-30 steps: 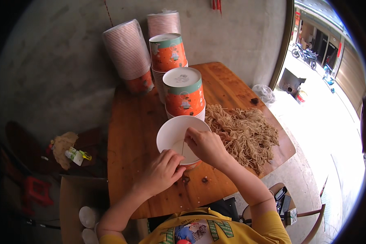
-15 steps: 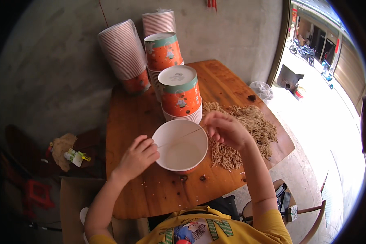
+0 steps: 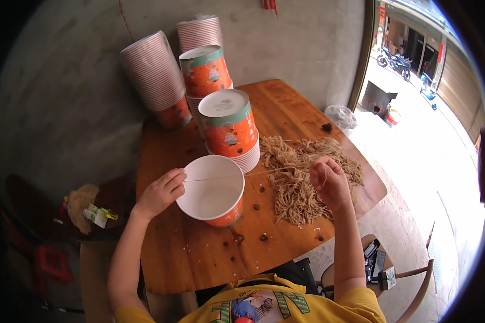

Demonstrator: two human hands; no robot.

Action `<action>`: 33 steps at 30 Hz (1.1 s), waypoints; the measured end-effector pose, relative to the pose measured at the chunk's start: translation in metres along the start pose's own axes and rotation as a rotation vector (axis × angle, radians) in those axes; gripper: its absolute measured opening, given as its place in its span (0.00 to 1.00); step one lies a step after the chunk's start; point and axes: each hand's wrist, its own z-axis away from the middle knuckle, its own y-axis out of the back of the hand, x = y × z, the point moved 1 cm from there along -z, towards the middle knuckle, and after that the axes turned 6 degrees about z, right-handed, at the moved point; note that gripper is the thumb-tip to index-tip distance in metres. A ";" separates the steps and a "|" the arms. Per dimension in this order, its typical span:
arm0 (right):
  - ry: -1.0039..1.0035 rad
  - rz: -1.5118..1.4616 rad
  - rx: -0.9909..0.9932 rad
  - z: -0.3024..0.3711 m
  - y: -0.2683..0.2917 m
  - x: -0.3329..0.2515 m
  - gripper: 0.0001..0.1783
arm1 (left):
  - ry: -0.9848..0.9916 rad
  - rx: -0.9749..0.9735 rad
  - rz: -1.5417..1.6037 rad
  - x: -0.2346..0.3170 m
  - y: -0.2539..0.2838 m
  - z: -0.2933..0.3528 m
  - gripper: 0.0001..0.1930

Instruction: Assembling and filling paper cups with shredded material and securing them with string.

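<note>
A thin, light cord (image 3: 269,171) stretches across the mouth of a large paper bucket (image 3: 210,191), white inside and orange outside. My left hand (image 3: 160,192) is closed on one end of it at the bucket's left rim; whether the fingers also press the rim I cannot tell. The other end is pinched in my right hand (image 3: 331,182), raised above a loose heap of tan cords (image 3: 296,196). The bucket tilts slightly to the left. Behind it stands a stack of upturned paper buckets (image 3: 229,132), orange with a green band.
More bucket stacks (image 3: 153,70) lean by the grey wall, some in clear plastic. A wooden table (image 3: 199,264) carries everything. To the right sit a clear plastic bag (image 3: 340,117) and a wooden chair (image 3: 423,288) with small boxes on it. A bright doorway opens beyond.
My right hand has moved right and slightly down, drawing the cord out longer. My left hand and the bucket have shifted left, and the bucket now tilts. The view has shifted slightly too.
</note>
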 end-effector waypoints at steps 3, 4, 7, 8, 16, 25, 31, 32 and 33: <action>0.152 0.386 0.094 -0.003 -0.022 0.004 0.03 | 0.142 0.041 0.081 0.010 0.016 -0.012 0.09; 0.217 0.464 0.082 -0.004 -0.025 0.005 0.03 | 0.228 0.107 0.107 0.016 0.016 -0.018 0.10; 0.156 0.434 -0.048 -0.006 -0.047 0.014 0.01 | 0.553 0.247 0.556 0.054 0.011 -0.044 0.11; 0.066 0.355 -0.086 -0.006 -0.065 0.010 0.01 | 0.649 0.203 0.710 0.074 0.011 -0.056 0.10; -0.116 0.465 -0.188 -0.006 -0.095 0.034 0.04 | 0.763 -0.006 0.780 0.104 0.002 -0.085 0.14; 0.023 0.727 -0.107 0.000 -0.117 0.055 0.05 | 1.006 0.002 1.187 0.082 0.023 -0.061 0.18; 0.146 0.934 -0.028 0.000 -0.137 0.060 0.06 | 1.016 -0.019 1.181 0.090 0.037 -0.063 0.21; 0.149 0.930 -0.032 0.000 -0.139 0.062 0.06 | 1.008 -0.012 1.193 0.091 0.037 -0.062 0.22; 0.229 0.933 -0.003 -0.001 -0.140 0.065 0.05 | 1.000 -0.006 1.206 0.092 0.037 -0.062 0.24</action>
